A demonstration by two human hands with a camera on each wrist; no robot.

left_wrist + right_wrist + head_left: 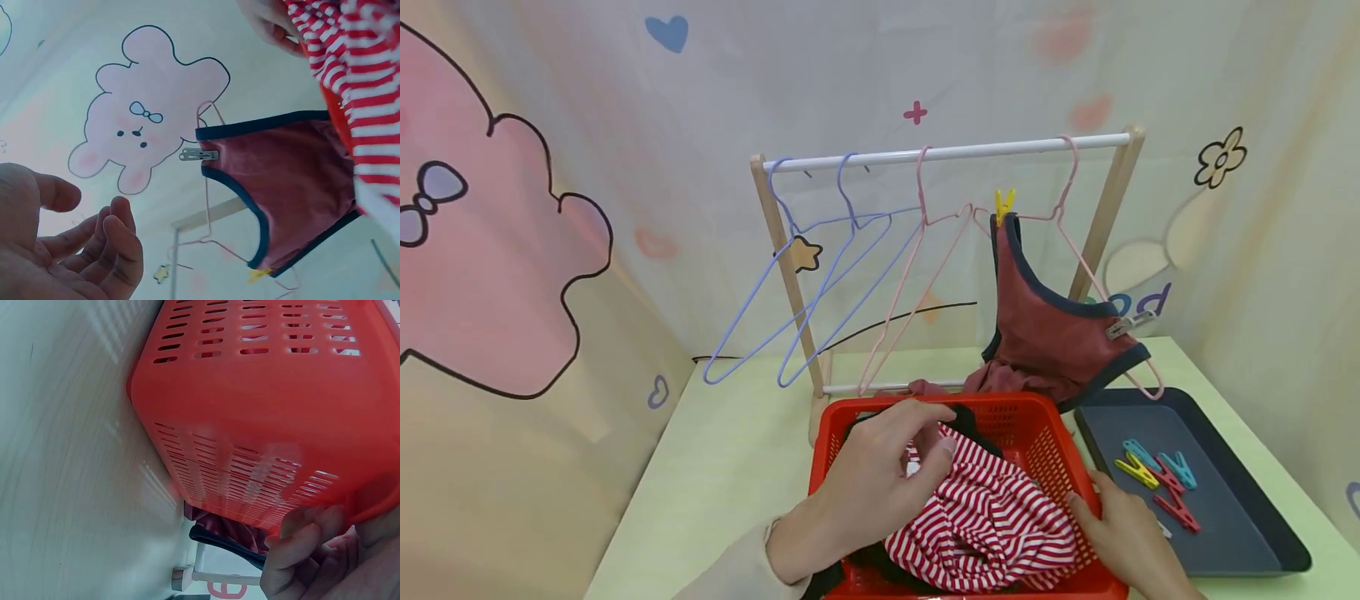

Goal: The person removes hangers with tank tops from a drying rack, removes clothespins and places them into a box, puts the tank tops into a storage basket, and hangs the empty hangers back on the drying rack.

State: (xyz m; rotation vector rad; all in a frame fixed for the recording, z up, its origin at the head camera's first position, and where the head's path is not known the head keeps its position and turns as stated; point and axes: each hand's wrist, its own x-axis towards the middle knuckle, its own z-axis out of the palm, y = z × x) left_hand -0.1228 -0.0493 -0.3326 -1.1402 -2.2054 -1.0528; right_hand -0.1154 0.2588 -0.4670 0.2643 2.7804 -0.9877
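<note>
My left hand (880, 475) hovers over the red plastic basket (1037, 402). In the left wrist view its fingers are loosely bent, holding nothing. Beneath it, red-and-white striped cloth (992, 517) lies bunched in the basket, with some black fabric (970, 423) around it. My right hand (1123, 525) grips the basket's right rim; the right wrist view has its fingers (294, 544) curled at the edge. Behind the basket, a maroon garment with navy trim (1048, 325) hangs on a pink hanger (1070, 179), held by a yellow clothespin (1003, 206) and a grey clip (1126, 325).
A wooden-legged rack with a white rod (1000, 151) stands behind the basket. Two blue hangers (748, 304) and a bare pink one (919, 179) hang left of the garment. At right, a dark grey tray (1225, 500) contains several coloured clothespins (1138, 472).
</note>
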